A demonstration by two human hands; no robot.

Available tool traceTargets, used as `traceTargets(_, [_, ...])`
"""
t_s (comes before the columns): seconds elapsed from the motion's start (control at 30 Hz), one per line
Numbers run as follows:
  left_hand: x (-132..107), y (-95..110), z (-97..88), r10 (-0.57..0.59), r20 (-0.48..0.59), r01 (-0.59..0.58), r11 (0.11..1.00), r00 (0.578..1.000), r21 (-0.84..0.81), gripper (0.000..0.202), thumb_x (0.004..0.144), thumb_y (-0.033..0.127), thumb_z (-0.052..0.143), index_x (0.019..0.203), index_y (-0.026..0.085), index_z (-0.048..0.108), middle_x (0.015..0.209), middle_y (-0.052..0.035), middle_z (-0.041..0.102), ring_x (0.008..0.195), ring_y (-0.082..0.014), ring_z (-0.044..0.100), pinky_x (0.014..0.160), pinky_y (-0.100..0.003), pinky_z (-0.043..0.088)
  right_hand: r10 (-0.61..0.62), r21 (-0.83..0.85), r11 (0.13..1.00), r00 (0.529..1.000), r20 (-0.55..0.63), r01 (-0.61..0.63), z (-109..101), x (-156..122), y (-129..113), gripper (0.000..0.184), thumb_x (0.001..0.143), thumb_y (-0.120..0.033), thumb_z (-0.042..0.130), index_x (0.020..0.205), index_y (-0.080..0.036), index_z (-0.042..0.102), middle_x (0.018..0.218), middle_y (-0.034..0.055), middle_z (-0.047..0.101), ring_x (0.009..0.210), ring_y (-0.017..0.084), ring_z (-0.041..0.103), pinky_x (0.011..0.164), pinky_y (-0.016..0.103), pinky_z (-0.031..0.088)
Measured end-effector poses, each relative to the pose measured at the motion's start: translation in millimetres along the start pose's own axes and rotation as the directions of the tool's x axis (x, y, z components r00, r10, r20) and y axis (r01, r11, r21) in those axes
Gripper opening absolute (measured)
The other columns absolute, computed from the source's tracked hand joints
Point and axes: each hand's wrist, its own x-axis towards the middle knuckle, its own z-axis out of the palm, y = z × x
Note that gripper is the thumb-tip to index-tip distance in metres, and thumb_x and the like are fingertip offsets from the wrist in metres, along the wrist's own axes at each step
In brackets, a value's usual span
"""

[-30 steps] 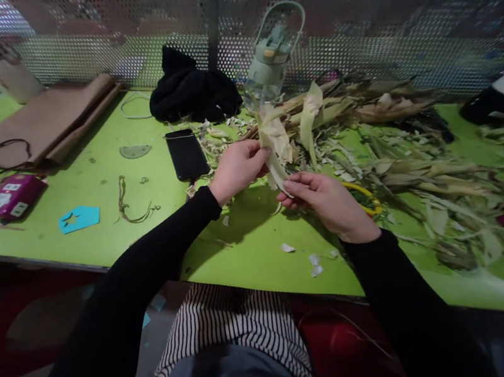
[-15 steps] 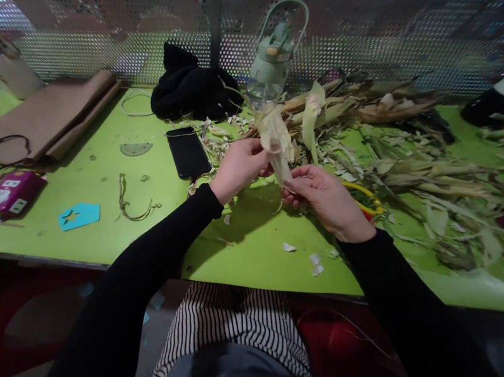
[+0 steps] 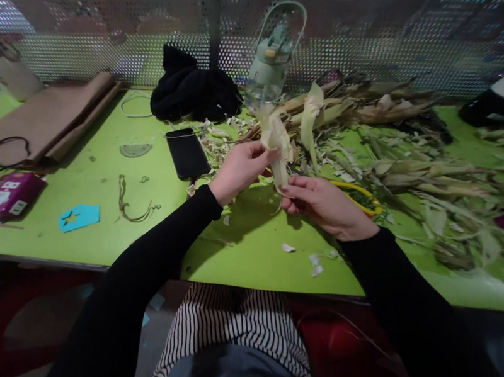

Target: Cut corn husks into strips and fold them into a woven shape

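Note:
A pale, thin corn husk (image 3: 275, 137) is held upright above the table between both hands. My left hand (image 3: 244, 168) pinches it around the middle, from the left side. Lower down, my right hand (image 3: 318, 202) has its thumb and fingers closed on the husk's bottom end. Another light husk strip (image 3: 311, 122) stands up from the heap just behind. Scraps and a dry husk pile (image 3: 391, 102) spread behind and to the right of my hands. Beside my right hand lies a yellow-rimmed ring or scissor handle (image 3: 368, 195), partly hidden.
On the green table (image 3: 170, 246), a black phone (image 3: 188, 153) lies left of my left hand. A green bottle (image 3: 271, 61) and black cloth (image 3: 193, 89) stand against the perforated screen. Farther left are a purple box (image 3: 11, 196), a blue star cut-out (image 3: 78, 216) and brown paper (image 3: 40, 117).
My right hand has shifted slightly down, drawing the husk's lower end a little lower and left. My left hand stays nearly in place, still pinching the husk.

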Motion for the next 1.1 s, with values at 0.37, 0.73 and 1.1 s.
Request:
traceTargets(0.37, [0.1,-9.0,14.8,-0.12,0.231,0.178,0.952,0.965,-0.248,0.028,0.101,0.024,0.047,0.083,0.013,0.066,0.085,-0.0024,0.069,0.075,-0.007,0.06,0.08,-0.02,0.048,-0.012,0.054,0.998,0.999,-0.047,0.015,0.5,-0.1,-1.0,0.045,0.064,-0.057,0.087,0.077,-0.02,0.065,0.059,-0.0028,0.061,0.049,0.008,0.05,0.047,0.021,0.042])
traceTargets(0.73, [-3.0,0.0,13.8,-0.345,0.149,0.375,0.874,0.927,-0.308,0.028,0.101,0.017,0.044,0.078,0.015,0.061,0.068,0.0001,0.065,0.06,-0.0077,0.059,0.072,-0.023,0.054,-0.71,-0.672,0.483,0.7,0.074,0.561,0.3,-8.4,0.3,0.019,0.088,-0.03,0.07,0.107,-0.027,0.073,0.108,0.0059,0.068,0.098,0.023,0.066,0.088,0.041,0.053])
traceTargets(1.1, [-3.7,-0.1,14.0,-0.292,0.31,0.398,0.838,0.905,-0.373,0.023,0.092,0.008,0.051,0.071,0.013,0.057,0.062,0.0022,0.056,0.058,-0.0052,0.053,0.086,-0.029,0.058,-0.664,-0.7,0.542,0.747,-0.019,0.464,-3.7,-2.0,3.8,0.014,0.092,-0.037,0.063,0.09,-0.024,0.069,0.091,0.0045,0.072,0.079,0.021,0.064,0.077,0.036,0.051])
